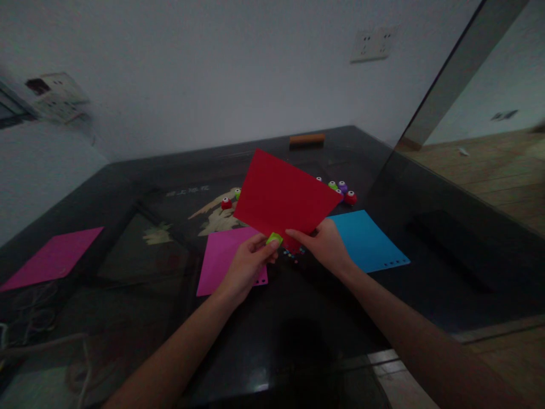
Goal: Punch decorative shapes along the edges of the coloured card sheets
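Raised above the table is a sheet of red paper (289, 193), tilted, with its near edge towards me. My right hand (330, 247) pinches that near edge between thumb and fingers. My left hand (247, 261) is closed on a small green craft punch (275, 238) at the paper's near left edge. Whether the paper sits in the punch's slot I cannot tell. Tiny coloured paper bits (291, 257) lie below, between the hands. Under my left hand is a pink sheet (210, 264) with small holes along its near edge. A blue sheet (370, 241), also with a row of holes, lies right of my right hand.
Several coloured punches (350, 197) stand behind the red paper on the right. A red punch (226, 203) and a green one (238, 194) are on the left. Another pink sheet (55, 258) lies far left. A brown cylinder (306, 139) rests near the wall on the dark glossy table (140, 341).
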`<state>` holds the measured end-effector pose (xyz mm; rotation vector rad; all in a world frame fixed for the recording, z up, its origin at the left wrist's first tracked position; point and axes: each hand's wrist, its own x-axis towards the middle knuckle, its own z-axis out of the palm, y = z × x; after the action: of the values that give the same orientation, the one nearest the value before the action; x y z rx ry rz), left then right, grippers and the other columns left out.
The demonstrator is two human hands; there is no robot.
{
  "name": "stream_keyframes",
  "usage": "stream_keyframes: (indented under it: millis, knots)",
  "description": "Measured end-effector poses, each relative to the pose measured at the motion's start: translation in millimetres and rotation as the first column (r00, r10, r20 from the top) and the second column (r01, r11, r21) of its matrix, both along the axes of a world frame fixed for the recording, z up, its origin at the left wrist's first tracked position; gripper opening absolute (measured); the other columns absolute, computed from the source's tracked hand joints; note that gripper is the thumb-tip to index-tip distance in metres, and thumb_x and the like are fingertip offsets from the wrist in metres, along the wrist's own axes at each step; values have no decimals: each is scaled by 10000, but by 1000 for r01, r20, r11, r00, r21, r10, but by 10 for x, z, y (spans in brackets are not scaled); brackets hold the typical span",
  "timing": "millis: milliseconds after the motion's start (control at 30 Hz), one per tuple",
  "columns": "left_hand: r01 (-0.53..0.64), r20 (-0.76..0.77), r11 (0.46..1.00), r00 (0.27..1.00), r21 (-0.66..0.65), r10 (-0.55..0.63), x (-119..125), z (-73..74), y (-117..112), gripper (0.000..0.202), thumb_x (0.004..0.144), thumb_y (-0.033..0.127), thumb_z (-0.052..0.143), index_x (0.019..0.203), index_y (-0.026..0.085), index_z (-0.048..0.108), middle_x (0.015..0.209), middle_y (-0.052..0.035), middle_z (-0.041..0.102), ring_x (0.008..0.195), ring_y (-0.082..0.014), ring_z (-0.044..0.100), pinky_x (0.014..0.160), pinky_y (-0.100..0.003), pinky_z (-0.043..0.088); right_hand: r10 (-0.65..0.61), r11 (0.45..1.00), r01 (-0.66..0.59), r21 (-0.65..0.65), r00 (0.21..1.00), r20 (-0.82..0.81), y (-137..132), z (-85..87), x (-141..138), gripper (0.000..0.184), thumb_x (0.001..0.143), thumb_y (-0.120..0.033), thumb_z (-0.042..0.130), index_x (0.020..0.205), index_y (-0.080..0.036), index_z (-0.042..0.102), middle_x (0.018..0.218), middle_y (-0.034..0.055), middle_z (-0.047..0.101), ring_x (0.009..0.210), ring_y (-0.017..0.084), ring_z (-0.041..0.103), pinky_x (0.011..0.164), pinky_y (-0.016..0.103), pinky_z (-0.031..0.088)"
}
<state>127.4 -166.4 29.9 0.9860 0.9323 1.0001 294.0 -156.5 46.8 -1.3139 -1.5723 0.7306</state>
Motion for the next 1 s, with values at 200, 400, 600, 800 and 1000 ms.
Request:
stream_keyframes:
  millis: [200,400,600,800,1000]
  knots:
    - [-1,-11,1000,1000,3,1,3,9,-8,201,709,298,700,860,172,657,715,16,555,598,-92,465,581,-225,356,1,1000,-2,-12,1000,-12,-1,11,-10,204,726,-257,681,883,-127,693,880,96,726,755,222,679,650,318,522]
    - [12,3,1000,1000,20,-12,0,6,-10,211,729,287,687,900,167,658,740,5,562,609,-93,465,597,-225,365,1,1000,-2,-28,1000,-26,-5,2,-9,211,719,-262,687,880,-125,694,892,100,725,777,224,679,657,315,522]
    - [3,-4,1000,1000,21,-3,1,24,-19,266,717,295,694,957,185,666,795,-14,605,623,-105,481,609,-232,382,10,999,-11,-46,1000,-28,-14,15,-6,200,727,-281,677,858,-131,694,870,94,726,747,218,672,636,312,511]
    - [-19,-33,1000,999,5,19,8,31,-18,299,692,313,707,955,176,672,852,-47,651,645,-126,518,637,-249,408,-8,998,7,-55,1000,-24,-15,11,-12,173,720,-290,681,824,-152,692,829,83,725,718,215,660,619,313,503]
    - [-33,-20,999,999,-23,32,24,58,-10,264,653,313,730,864,167,665,797,-19,630,609,-104,497,618,-240,404,-11,999,11,-39,1000,-4,-9,-3,-8,168,717,-297,686,820,-163,692,836,75,726,722,217,660,616,309,501]
